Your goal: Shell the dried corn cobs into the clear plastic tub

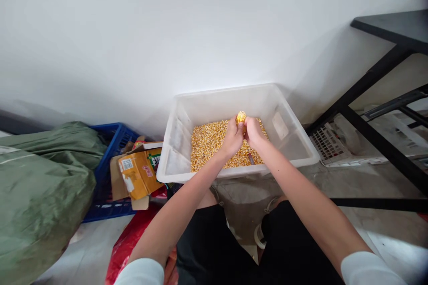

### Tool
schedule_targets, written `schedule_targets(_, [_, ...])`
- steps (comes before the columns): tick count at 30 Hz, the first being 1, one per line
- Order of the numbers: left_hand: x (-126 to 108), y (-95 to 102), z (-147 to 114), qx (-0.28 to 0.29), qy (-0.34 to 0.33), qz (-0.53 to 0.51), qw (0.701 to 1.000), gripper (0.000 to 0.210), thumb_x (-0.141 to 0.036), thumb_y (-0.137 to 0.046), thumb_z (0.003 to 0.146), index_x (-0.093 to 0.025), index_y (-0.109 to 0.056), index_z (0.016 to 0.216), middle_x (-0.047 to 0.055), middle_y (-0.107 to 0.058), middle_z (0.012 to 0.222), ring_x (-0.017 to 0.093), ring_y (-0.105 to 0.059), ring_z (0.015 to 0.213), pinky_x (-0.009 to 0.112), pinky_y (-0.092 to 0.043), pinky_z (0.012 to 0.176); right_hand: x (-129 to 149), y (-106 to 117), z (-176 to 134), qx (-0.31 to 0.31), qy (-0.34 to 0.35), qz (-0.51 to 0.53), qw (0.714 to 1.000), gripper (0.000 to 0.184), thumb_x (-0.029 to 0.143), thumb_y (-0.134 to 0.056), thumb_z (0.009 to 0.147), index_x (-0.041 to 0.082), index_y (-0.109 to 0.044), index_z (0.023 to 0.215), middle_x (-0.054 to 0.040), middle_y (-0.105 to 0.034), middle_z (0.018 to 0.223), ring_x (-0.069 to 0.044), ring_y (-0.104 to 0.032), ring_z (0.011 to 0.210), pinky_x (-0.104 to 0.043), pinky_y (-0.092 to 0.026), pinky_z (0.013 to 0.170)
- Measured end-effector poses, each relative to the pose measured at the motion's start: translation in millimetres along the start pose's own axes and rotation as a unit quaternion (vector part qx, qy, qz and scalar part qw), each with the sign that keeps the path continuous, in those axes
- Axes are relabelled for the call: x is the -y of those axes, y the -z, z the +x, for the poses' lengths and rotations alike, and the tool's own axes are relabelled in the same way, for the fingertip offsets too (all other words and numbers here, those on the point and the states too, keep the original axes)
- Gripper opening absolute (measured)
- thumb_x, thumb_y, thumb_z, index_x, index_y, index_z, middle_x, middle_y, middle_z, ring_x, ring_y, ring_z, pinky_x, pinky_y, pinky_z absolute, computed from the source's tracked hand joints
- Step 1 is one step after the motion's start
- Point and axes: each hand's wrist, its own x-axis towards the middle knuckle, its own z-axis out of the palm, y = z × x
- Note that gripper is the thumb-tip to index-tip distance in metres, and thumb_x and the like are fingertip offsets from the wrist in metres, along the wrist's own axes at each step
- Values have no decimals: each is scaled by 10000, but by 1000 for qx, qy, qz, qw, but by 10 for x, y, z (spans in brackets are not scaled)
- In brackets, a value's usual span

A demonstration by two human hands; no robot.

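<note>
Between my two hands is a corn cob (241,117), its yellow kernels showing at the top end. My left hand (233,137) is wrapped around its left side. From the right, my right hand (254,132) closes on the same cob; its fingertips are partly hidden. Both hands are over a white plastic tub (172,142) with a thick layer of loose corn kernels (209,144) in it. A small tool with a dark handle (251,159) lies on the kernels near the tub's front wall.
Left of the tub are an orange cardboard box (142,173), a blue plastic crate (105,187) and a large green sack (43,187). Red plastic (129,240) lies on the floor. A black metal frame (364,142) and a white basket (329,142) stand right. A wall (200,26) rises behind.
</note>
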Motion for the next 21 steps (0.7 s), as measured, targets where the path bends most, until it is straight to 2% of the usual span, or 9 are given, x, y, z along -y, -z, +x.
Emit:
schedule_targets(5, [8, 16, 10, -11, 12, 2, 1000, 354, -311, -348, 991, -155, -477, 1281, 165, -532, 1303, 240, -475, 1256, 403, -327, 1125, 23, -97, 23, -41, -3, 9, 999, 153, 173, -404, 573, 243, -270, 595, 58, -236, 552, -99, -287, 493, -246, -291, 456])
schedule_targets(13, [1, -24, -11, -16, -2, 4, 1000, 334, -313, -347, 990, -132, -464, 1245, 173, -548, 1222, 246, -509, 1170, 411, -371, 1071, -26, -72, 17, -87, 32, -39, 995, 220, 156, -436, 630, 241, -245, 561, 50, -234, 525, -105, -270, 505, -261, -238, 445])
schedule_targets(21, [23, -29, -5, -13, 12, -33, 999, 320, -340, -394, 987, -172, -448, 1255, 149, -550, 1259, 232, -510, 1187, 412, -362, 1095, -55, -97, -11, -77, 70, -73, 992, 176, 148, -411, 630, 241, -276, 565, 44, -280, 543, -113, -293, 513, -263, -260, 463])
